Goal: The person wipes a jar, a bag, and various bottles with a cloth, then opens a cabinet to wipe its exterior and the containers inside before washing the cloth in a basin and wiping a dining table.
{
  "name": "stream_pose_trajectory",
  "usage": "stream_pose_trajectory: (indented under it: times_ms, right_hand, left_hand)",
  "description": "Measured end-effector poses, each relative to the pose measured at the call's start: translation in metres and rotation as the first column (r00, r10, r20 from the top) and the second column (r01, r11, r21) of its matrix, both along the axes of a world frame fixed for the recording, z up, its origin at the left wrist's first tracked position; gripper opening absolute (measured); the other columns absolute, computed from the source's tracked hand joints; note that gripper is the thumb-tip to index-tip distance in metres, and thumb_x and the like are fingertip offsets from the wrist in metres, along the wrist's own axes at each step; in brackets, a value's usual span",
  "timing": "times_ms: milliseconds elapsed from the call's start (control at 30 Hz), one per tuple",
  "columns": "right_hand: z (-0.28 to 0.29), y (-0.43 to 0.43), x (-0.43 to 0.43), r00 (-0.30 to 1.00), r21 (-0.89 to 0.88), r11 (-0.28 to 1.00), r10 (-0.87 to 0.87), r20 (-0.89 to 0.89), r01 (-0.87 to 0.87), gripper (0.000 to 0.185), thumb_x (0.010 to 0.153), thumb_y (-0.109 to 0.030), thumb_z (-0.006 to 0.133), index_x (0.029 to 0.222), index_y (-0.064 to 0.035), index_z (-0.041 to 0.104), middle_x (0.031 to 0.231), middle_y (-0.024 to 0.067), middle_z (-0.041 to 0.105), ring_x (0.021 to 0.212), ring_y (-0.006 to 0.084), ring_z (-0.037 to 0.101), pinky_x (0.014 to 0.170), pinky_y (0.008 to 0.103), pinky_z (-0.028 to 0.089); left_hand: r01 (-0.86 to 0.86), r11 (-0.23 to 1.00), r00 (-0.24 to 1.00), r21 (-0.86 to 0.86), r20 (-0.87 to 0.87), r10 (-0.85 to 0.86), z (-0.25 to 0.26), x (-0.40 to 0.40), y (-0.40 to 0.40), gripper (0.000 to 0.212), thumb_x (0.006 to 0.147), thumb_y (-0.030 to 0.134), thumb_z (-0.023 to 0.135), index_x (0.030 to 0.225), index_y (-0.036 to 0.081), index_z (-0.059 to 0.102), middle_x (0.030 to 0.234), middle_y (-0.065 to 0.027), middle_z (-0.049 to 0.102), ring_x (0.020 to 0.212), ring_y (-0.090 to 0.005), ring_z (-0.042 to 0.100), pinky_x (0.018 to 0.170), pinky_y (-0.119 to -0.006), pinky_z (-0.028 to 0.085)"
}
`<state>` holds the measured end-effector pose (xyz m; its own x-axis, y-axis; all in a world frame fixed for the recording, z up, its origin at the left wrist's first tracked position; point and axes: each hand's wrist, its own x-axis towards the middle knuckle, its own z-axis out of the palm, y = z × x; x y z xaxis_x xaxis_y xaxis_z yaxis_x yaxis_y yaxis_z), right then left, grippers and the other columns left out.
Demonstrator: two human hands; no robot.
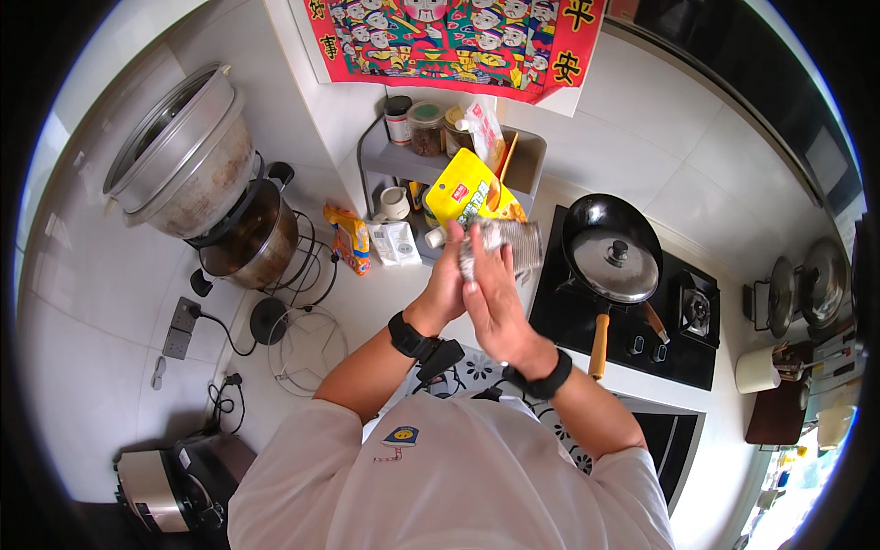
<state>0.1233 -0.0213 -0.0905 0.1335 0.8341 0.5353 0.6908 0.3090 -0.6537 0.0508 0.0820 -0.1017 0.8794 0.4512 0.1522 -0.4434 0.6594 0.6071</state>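
A striped brown-and-white cloth (520,244) is pressed between my two hands, partly blurred and partly covered by the fingers. My left hand (445,285) lies against its left side with the fingers pointing away from me. From the right, my right hand (496,302) meets it, fingers stretched flat along the cloth. Just beyond the fingertips a yellow food pouch (474,189) leans at the front of a grey two-tier shelf (392,163). The hands are above the white counter, left of the stove.
To the right, a black wok (577,213) with a metal lid (608,271) sits on a black gas stove (550,309), its wooden handle (599,344) jutting towards me. Stacked pots (199,172), a wire rack (309,344) and an orange packet (349,237) are on the left.
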Motion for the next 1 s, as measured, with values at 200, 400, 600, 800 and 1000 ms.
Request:
stream_pose_trajectory:
  times_ms: [200,400,600,800,1000]
  right_hand:
    - [0.006,0.028,0.017,0.976,0.052,0.975,-0.217,0.001,0.217,0.060,0.100,-0.024,0.040,0.151,0.0029,0.020,0.140,0.0281,0.038,0.132,0.0477,0.034,0.116,0.0550,0.008]
    - [-0.033,-0.018,-0.017,0.998,-0.004,1.000,0.028,-0.057,-0.029,0.054,0.100,-0.020,0.041,0.148,0.0024,0.029,0.142,0.0286,0.038,0.134,0.0457,0.034,0.116,0.0550,0.010]
    - [-0.025,0.030,0.037,0.956,0.079,0.956,-0.274,-0.106,0.283,0.061,0.097,-0.019,0.051,0.148,0.0046,0.027,0.140,0.0313,0.041,0.132,0.0470,0.037,0.113,0.0518,0.020]
    - [0.001,0.005,0.051,0.859,-0.157,0.945,-0.327,-0.393,0.287,0.044,0.077,-0.013,0.074,0.114,0.0073,0.061,0.088,0.0176,0.071,0.080,0.0193,0.069,0.074,0.0290,0.053]
    - [0.015,0.008,0.017,0.784,0.162,0.806,-0.474,-0.402,0.570,0.028,0.080,0.001,0.062,0.107,0.0015,0.065,0.087,0.0173,0.071,0.076,0.0219,0.070,0.070,0.0315,0.054]
  left_hand:
    - [-0.098,0.979,0.991,0.178,-0.073,0.112,0.007,-0.008,-0.019,0.068,0.101,0.056,0.027,0.151,0.010,0.024,0.151,-0.0096,0.035,0.139,-0.0243,0.034,0.115,-0.041,0.029]
    - [-0.149,0.988,0.987,0.034,-0.059,0.151,0.005,-0.017,0.002,0.065,0.100,0.057,0.029,0.144,0.009,0.036,0.137,-0.0106,0.050,0.124,-0.0249,0.051,0.106,-0.041,0.041]
    - [-0.086,0.996,0.992,0.019,-0.090,0.088,-0.015,-0.012,-0.012,0.050,0.103,0.037,0.043,0.142,0.005,0.039,0.135,-0.0081,0.052,0.123,-0.0207,0.052,0.106,-0.038,0.039]
    - [0.014,0.999,0.965,0.047,-0.262,-0.001,-0.010,-0.042,0.016,0.044,0.100,0.023,0.054,0.135,-0.002,0.045,0.127,-0.0133,0.058,0.116,-0.0215,0.058,0.101,-0.033,0.044]
    - [-0.371,0.636,0.568,0.677,-0.376,0.732,-0.034,-0.024,0.009,0.070,0.095,0.052,0.054,0.141,0.001,0.036,0.132,-0.0151,0.052,0.118,-0.0188,0.051,0.097,-0.031,0.040]
